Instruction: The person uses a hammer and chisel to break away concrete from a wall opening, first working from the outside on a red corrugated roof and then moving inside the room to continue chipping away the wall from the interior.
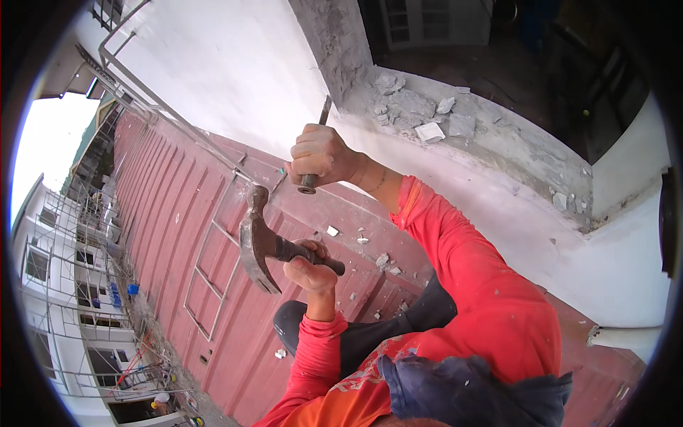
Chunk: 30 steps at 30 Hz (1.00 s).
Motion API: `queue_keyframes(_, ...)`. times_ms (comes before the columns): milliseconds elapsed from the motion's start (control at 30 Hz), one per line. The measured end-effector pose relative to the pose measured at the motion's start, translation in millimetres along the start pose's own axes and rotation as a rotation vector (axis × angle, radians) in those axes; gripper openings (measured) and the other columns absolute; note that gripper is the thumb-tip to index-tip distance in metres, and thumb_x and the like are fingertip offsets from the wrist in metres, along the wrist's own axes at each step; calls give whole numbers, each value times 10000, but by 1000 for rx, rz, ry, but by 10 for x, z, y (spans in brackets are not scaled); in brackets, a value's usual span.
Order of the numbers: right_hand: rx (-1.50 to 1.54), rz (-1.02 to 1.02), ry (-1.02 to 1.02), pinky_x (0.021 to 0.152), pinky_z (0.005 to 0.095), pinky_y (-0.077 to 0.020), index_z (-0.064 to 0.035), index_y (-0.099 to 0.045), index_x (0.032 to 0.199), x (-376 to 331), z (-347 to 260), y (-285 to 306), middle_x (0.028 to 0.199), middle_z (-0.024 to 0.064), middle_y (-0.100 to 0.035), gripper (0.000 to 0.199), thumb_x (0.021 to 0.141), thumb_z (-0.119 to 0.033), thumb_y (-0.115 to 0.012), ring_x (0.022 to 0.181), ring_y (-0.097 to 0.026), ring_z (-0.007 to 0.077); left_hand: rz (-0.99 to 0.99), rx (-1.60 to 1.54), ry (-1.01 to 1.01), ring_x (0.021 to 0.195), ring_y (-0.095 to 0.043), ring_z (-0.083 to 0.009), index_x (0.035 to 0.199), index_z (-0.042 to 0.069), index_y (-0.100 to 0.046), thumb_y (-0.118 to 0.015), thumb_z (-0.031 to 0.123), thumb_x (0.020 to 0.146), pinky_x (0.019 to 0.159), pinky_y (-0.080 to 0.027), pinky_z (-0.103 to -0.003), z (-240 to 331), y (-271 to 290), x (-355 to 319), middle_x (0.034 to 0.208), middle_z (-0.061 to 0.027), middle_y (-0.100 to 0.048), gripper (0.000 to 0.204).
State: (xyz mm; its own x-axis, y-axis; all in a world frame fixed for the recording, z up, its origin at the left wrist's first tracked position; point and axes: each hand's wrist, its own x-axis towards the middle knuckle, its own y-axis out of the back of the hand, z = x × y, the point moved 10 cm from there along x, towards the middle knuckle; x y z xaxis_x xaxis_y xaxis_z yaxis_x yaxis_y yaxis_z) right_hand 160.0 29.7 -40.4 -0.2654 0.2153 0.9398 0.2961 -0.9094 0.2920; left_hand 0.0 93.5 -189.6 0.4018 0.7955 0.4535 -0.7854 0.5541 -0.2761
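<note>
My right hand (321,153) is closed around a dark metal chisel (316,146). The chisel's tip points at the broken corner of the grey concrete wall (334,50). Below it, my left hand (311,269) grips the black handle of a claw hammer (257,240). The hammer's head hangs just under the chisel's butt end, a short gap apart. Both arms wear red long sleeves. My bent knee in dark trousers and a black boot (356,331) rests on the red ribbed metal roof (178,213).
Broken concrete chunks (427,114) lie on the grey ledge, and small chips (383,261) dot the roof. Metal bars (171,114) run along the white wall. Far below are scaffolding (78,285), a white building and a person in a helmet (160,403). A white pipe (626,334) juts out at right.
</note>
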Motion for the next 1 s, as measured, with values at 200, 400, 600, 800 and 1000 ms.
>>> queue_keyframes(200,-53,130,-55,516,344,-360,-151,-433,581,-86,192,131,545,5,-444,326,714,-75,-721,485,-494,200,-33,58,-28,485,-509,-140,840,-13,-559,-464,774,938,445,-377,-257,12,10,-81,612,-77,-533,798)
queue_keyframes(400,57,259,-80,475,354,-331,-126,-385,554,-136,307,352,518,30,-410,342,656,-64,-706,434,-439,220,-112,52,-198,513,-532,-156,848,-12,-540,-467,720,969,457,-397,-267,220,-266,-50,645,-80,-538,745)
queue_keyframes(600,79,292,-99,473,349,-340,-126,-390,552,-71,274,376,510,29,-412,332,664,-45,-691,435,-453,219,-256,227,-296,571,-498,-152,909,34,-496,-448,797,924,498,-403,-276,-121,-518,42,709,-58,-513,765)
queue_keyframes(800,118,264,-134,473,352,-350,-136,-397,552,-126,354,408,516,29,-429,324,665,-44,-687,442,-474,229,-256,-44,-530,540,-522,-152,889,33,-478,-405,831,912,501,-405,-273,410,-575,-90,720,-56,-504,802)
queue_keyframes(1000,64,253,-126,474,359,-361,-132,-402,552,-137,388,378,518,31,-438,326,680,-55,-691,447,-483,232,-233,269,-165,551,-493,-144,902,19,-488,-412,827,915,499,-396,-279,3,-560,58,694,-59,-498,811)
